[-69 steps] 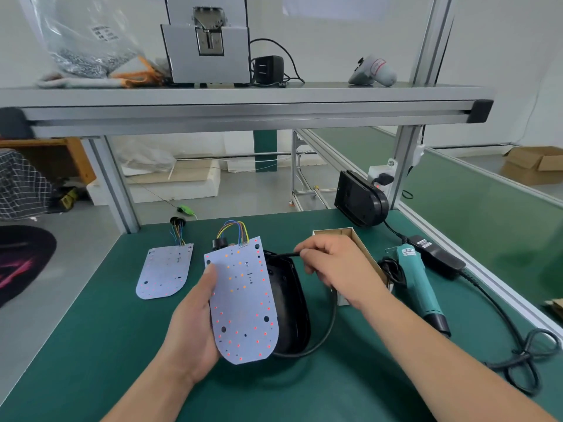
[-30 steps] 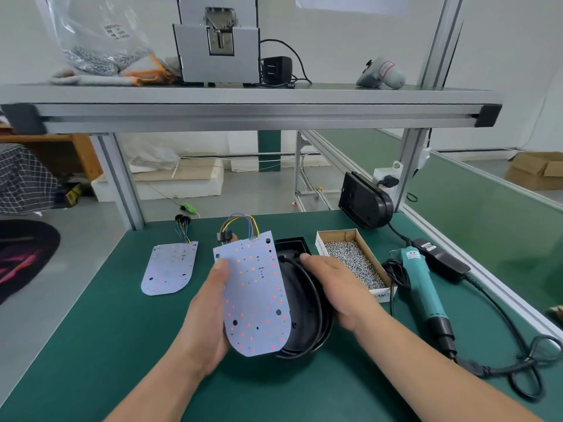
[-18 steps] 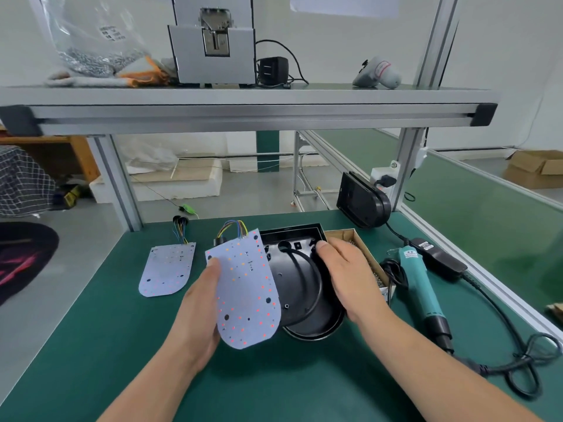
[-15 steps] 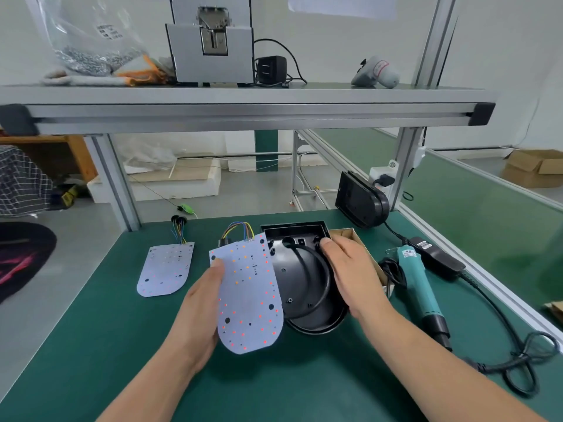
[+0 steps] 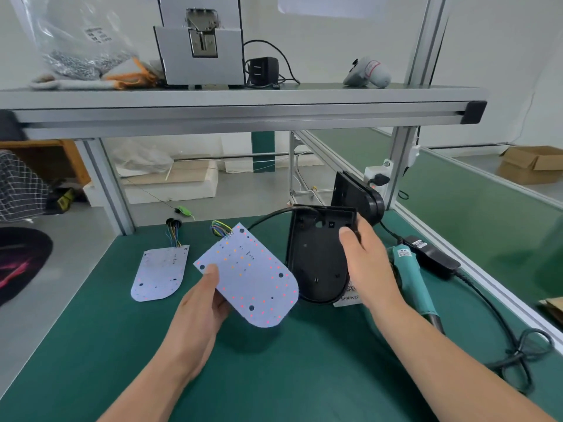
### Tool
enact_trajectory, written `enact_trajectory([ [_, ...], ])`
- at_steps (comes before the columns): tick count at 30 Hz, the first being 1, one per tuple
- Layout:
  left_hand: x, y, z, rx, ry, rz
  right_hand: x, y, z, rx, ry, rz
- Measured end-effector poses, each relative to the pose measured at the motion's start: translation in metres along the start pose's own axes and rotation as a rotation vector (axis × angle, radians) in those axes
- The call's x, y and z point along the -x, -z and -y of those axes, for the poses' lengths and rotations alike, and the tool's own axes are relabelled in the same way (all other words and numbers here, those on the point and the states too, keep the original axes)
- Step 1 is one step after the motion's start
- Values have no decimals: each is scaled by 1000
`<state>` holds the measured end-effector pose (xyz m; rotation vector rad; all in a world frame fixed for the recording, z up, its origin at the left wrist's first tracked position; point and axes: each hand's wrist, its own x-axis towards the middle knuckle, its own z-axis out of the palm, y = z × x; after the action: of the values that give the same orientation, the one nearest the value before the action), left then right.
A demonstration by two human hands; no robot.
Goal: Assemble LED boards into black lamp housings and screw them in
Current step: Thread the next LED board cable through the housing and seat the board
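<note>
The left hand (image 5: 198, 306) grasps an LED board (image 5: 253, 278) by its left edge, thumb on top, fingers curled beneath; the board is lifted off the counter (image 5: 274, 376) and tilted, its rounded end toward the person and its coloured wires (image 5: 221, 229) at the far corner; just to its right, the right hand (image 5: 365, 263) is clasped round the right side of a black housing (image 5: 316, 257) – tipped up, hollow inside facing the person, rounded end low; whether that end touches the counter cannot be told; a black cable (image 5: 268, 216) arcs leftward from its top; a second LED board (image 5: 160, 272) lies flat to the left; a second housing (image 5: 356, 199) stands behind; a teal screwdriver (image 5: 411, 281) lies to the right
</note>
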<state>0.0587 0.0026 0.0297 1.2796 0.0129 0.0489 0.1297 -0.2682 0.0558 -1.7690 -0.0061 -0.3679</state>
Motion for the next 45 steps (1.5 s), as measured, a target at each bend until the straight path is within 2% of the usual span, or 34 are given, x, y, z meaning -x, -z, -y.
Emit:
enact_trajectory([
  [5, 0, 3, 1, 1, -52, 93, 5, 0, 1, 70, 31, 58],
  [9, 1, 0, 9, -60, -96, 178, 17, -18, 4, 9, 18, 126],
  [14, 6, -4, 15, -202, -30, 151, 29, -36, 4, -30, 43, 247],
  [17, 7, -5, 18, -311, -20, 82, 36, -40, 4, -94, 6, 311],
  [20, 5, -5, 17, -377, -15, -9, 39, -44, 2, -86, 45, 367],
  [22, 4, -3, 17, -351, -19, -10, 37, -45, 1, -85, 46, 360],
  [25, 9, -6, 16, -214, -50, 114, 35, -46, -3, -157, 19, 309],
  [30, 8, -7, 15, -148, -111, 181, 35, -49, -4, -296, -47, 288],
  [33, 4, -6, 10, -38, -89, 115, 35, -51, -4, -370, -146, 222],
  [35, 4, -5, 10, -118, -73, 75, 35, -51, -4, -396, -187, 220],
  [37, 8, -7, 11, -261, -21, 114, 38, -52, -2, -392, -204, 288],
  [41, 15, -15, 9, -463, -26, 95, 46, -55, 3, -228, -166, 397],
  [45, 10, -14, 17, -468, -37, -1, 45, -54, 9, 232, 71, 311],
])
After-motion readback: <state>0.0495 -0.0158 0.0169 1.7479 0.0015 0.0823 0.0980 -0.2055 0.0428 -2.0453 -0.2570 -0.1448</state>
